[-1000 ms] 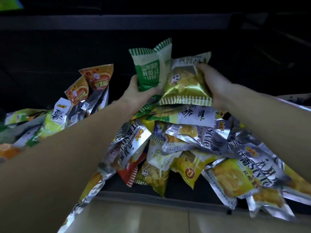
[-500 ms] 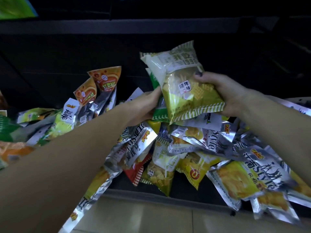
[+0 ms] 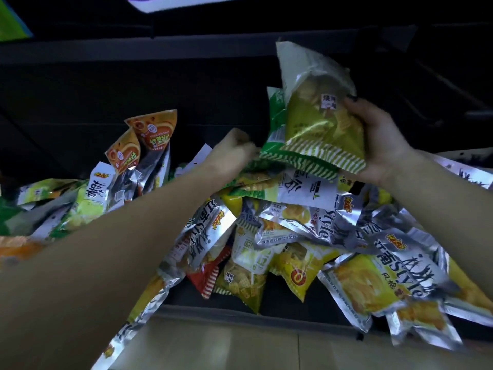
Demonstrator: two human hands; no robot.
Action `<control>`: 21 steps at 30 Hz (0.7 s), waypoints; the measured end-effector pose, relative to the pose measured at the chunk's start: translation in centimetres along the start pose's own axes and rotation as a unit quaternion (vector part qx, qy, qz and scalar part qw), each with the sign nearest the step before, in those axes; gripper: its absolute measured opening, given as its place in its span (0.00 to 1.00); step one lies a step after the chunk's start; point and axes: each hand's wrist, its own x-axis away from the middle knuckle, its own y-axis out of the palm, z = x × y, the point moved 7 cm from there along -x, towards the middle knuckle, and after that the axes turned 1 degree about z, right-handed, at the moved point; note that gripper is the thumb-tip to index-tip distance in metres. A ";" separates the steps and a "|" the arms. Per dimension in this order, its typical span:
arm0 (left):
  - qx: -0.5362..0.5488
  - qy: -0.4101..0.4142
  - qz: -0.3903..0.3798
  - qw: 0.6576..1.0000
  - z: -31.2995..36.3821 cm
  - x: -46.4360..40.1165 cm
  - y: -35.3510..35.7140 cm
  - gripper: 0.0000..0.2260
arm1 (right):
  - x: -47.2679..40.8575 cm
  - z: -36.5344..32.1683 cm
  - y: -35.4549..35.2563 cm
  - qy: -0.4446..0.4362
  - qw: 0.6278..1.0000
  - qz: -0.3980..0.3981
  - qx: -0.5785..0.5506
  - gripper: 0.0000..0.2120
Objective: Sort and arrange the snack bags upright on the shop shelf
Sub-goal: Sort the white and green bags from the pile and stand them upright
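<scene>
My right hand point(image 3: 378, 140) grips an olive-gold snack bag point(image 3: 317, 124) with white stripes along its lower edge, held upright above the heap. A green bag point(image 3: 274, 121) stands pressed behind it on its left. My left hand point(image 3: 232, 153) sits with curled fingers at the green bag's lower left corner. Blur hides whether it pinches that corner. Below both hands lies a jumbled pile of silver and yellow snack bags point(image 3: 293, 236) on the dark shelf.
Two orange bags point(image 3: 154, 132) stand upright at the left, with more green and yellow bags point(image 3: 88, 204) lying beside them. The shelf's front lip point(image 3: 266, 313) runs under the pile, and several bags overhang it. Tiled floor point(image 3: 240, 348) shows below. The upper shelf's edge point(image 3: 133, 52) hangs overhead.
The olive-gold bag has swung from flat to upright and risen to the right in my right hand. The green bag now sits behind it, and my left hand has slipped down to its corner.
</scene>
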 end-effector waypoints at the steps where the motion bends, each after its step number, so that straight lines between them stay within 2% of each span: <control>1: -0.102 0.035 -0.001 0.994 0.1 0.5 0.5 0.30 | 0.4 -0.2 -0.9 -0.006 1.000 0.005 -0.008 0.18; 3: -0.305 0.095 -0.031 0.947 0.3 1.3 2.5 0.50 | 1.3 -0.7 -2.6 -0.019 1.000 0.011 -0.019 0.17; 5: -0.436 0.120 -0.024 0.892 0.2 1.3 4.7 0.58 | 2.3 -0.8 -4.1 -0.022 0.999 0.020 -0.021 0.16; 7: -0.499 0.137 -0.015 0.856 0.5 0.9 7.1 0.57 | 3.1 -0.6 -5.8 -0.020 0.999 0.038 -0.018 0.15; 10: -0.561 0.160 -0.011 0.812 0.9 0.4 9.6 0.48 | 4.0 0.1 -7.7 -0.008 0.998 0.065 -0.020 0.13; 12: -0.573 0.169 0.005 0.802 1.1 -0.1 9.8 0.41 | 4.3 0.3 -8.2 0.002 0.998 0.067 -0.017 0.12; 14: -0.592 0.191 0.032 0.783 1.4 -0.3 9.5 0.38 | 4.6 0.4 -8.3 0.007 0.997 0.067 -0.023 0.13; 17: -0.594 0.208 0.026 0.777 1.9 0.0 8.4 0.38 | 4.4 0.3 -8.0 0.007 0.997 0.066 -0.039 0.33; 21: -0.556 0.215 0.077 0.799 3.7 0.5 4.5 0.39 | 3.9 0.3 -7.2 0.007 0.996 0.056 -0.065 0.43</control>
